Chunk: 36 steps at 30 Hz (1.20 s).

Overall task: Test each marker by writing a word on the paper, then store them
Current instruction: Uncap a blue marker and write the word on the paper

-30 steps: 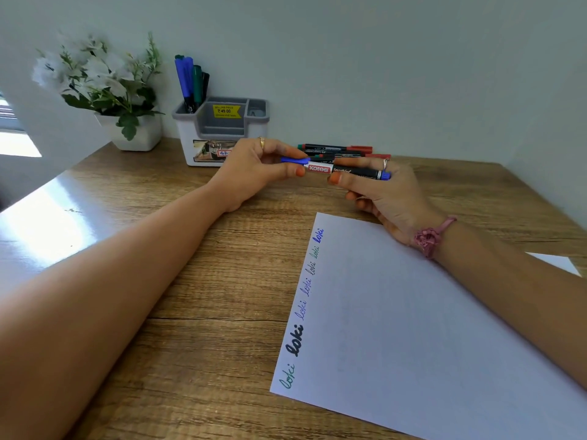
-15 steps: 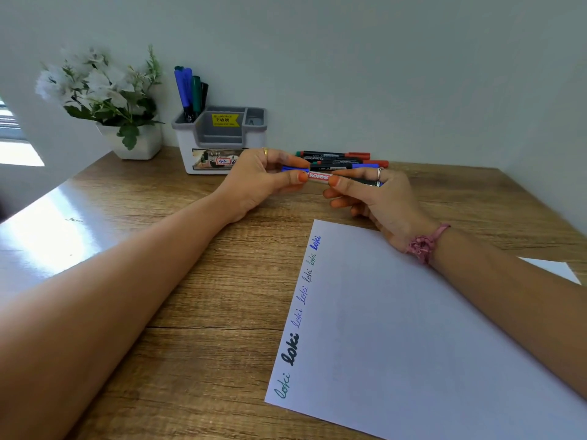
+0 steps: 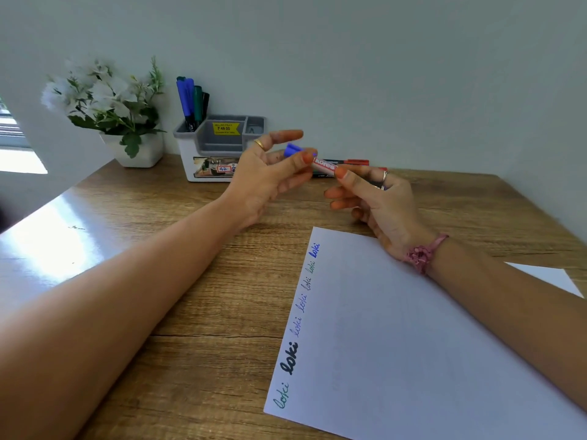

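While the right hand (image 3: 378, 198) pinches the marker (image 3: 324, 165) barrel between thumb and curled fingers (image 3: 341, 173), the left hand (image 3: 270, 176) sits at the marker's blue cap (image 3: 293, 150) end; thumb tip touches just beside the cap, index finger (image 3: 282, 136) straight and lifted above it, other fingers loosely apart. Cannot tell if the cap is seated or off. Marker is held above the desk (image 3: 190, 265), white-red label facing up, cap end toward left fingers. Just behind right fingers, more markers (image 3: 355, 161) lie on the desk by the wall, red caps showing. Behind left fingers: white-grey organizer (image 3: 219, 147) with yellow price sticker, blue, green and dark stored markers (image 3: 192, 101) upright in its left compartment. Beyond that, to the left, a white pot of flowers (image 3: 108, 103). Paper (image 3: 413, 344) lies below the right wrist, the word "loki" (image 3: 290, 357) repeated along its left edge in green, black, blue. Pink bracelet (image 3: 424, 252) on right wrist, ring (image 3: 259, 143) on left hand.
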Motion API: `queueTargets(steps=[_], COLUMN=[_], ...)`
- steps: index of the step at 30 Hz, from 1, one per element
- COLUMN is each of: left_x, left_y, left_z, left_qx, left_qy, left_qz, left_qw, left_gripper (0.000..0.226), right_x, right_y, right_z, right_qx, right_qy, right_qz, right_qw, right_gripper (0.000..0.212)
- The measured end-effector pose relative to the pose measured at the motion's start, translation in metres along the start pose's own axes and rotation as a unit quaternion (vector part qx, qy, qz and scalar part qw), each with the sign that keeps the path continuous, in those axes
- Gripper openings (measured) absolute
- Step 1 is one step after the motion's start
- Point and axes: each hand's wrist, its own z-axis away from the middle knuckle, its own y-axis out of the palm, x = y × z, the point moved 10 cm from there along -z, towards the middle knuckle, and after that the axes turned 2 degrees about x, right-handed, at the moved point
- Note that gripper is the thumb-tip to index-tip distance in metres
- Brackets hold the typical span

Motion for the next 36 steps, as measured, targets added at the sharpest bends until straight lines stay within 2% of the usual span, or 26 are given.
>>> queueTargets(steps=[2,5,9,24,31,34,36], left_x=[-0.004,-0.006,0.001,0.009,0.013,-0.009,-0.04], left_y=[0.004,0.01,0.023,0.041,0.041,0.032,0.011], left_z=[-0.001,0.001,0.003,0.003,0.005,0.0,-0.008], left_qx=[-0.015,-0.039,-0.06,-0.048,-0.019,-0.033,-0.081], left_qy=[0.013,0.024,0.016,-0.016,-0.048,-0.022,0.029], left_qz=[0.055,0.081,0.09,0.096,0.05,0.035,0.039], left_qw=[0.998,0.996,0.994,0.994,0.997,0.999,0.996], left_gripper=[0.026,0.006,0.013,0.022,0.018,0.02,0.02], right_x=[0.004,0.003,0.002,-0.008,-0.009,-0.008,-0.009], right_y=[0.002,0.007,0.019,0.023,0.027,0.023,0.022], right_z=[0.001,0.001,0.003,0.0,0.0,-0.002,-0.003], right_qx=[0.003,0.022,0.083,0.145,0.135,0.108,0.096], right_qy=[-0.029,-0.043,-0.056,0.016,0.019,0.01,0.008], right_qz=[0.03,0.078,0.156,0.008,0.032,0.047,0.073], right_qw=[0.999,0.996,0.983,0.989,0.99,0.993,0.993], right_gripper=[0.009,0.015,0.018,0.026,0.03,0.028,0.027])
